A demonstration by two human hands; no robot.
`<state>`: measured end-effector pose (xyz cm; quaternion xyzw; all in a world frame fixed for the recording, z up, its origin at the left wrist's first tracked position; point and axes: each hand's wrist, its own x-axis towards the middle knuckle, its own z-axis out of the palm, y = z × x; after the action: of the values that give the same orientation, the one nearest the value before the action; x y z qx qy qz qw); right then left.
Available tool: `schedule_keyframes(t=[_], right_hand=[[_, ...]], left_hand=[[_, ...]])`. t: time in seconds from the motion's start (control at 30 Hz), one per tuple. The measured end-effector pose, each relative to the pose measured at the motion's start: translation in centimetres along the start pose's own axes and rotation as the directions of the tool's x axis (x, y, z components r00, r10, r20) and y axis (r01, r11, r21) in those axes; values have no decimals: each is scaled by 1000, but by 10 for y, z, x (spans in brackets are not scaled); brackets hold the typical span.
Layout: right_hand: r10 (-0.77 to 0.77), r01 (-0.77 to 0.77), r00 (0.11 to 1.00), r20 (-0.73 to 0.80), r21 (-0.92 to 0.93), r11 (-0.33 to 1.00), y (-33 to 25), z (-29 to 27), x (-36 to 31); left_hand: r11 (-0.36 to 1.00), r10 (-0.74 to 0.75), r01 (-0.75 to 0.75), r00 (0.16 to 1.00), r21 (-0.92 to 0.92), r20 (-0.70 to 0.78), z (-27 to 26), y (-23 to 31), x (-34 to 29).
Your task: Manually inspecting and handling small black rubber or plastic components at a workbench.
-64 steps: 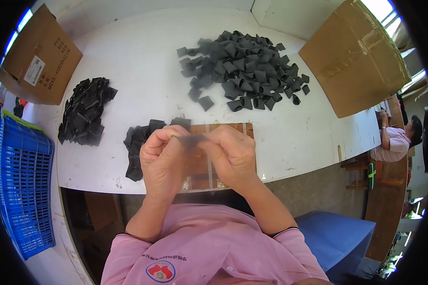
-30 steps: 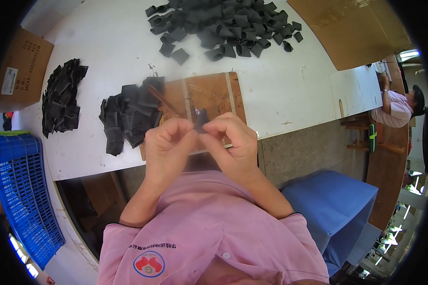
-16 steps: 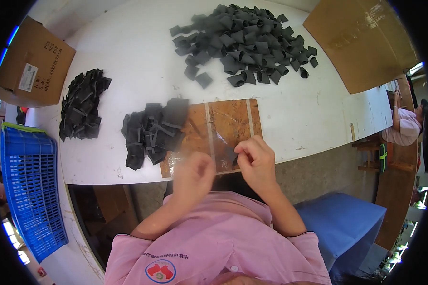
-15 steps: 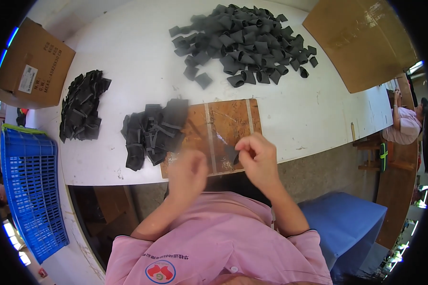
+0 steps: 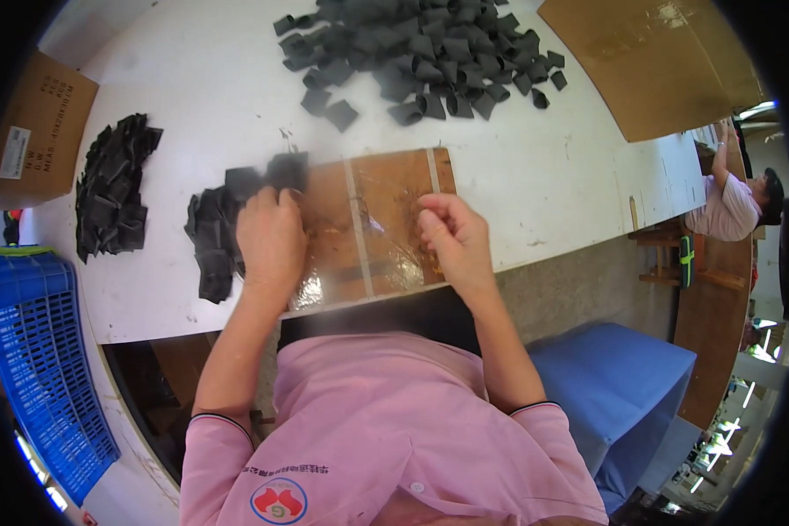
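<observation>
Left hand [image 5: 272,238] covers black fabric pieces [image 5: 212,232] at nine o'clock of the brown board [image 5: 399,184], grip hidden; ideally separate one. Right hand [image 5: 460,245] curls, nothing visible in grip, closure unclear.

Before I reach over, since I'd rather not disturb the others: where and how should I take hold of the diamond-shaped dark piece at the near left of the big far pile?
I'd pinch the diamond-shaped piece by its near corner, coming from the front. That corner points toward you over the white table, while the rest of its pile lies beyond or beside it.
</observation>
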<state>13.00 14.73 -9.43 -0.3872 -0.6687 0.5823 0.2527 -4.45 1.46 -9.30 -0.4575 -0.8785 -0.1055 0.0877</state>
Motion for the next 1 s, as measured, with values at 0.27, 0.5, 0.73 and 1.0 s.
schedule_keyframes(t=[0.27,0.5,0.73,1.0], right_hand=[[-124,177,955,269,-183,967,-11,11,-32],[-385,437,896,222,-275,856,-33,25,-41],[89,-313,902,422,498,809,-50,24,-43],[-440,400,874,-205,-209,892,-32,18,-37]], left_hand=[[856,-272,224,961,-466,-39,-20,-20,7],[-117,-424,307,844,-944,327,-58,-4,-22],[-272,36,549,826,-790,562,-66,44,-38],[-68,-132,368,918,-927,374,-50,67,-34]])
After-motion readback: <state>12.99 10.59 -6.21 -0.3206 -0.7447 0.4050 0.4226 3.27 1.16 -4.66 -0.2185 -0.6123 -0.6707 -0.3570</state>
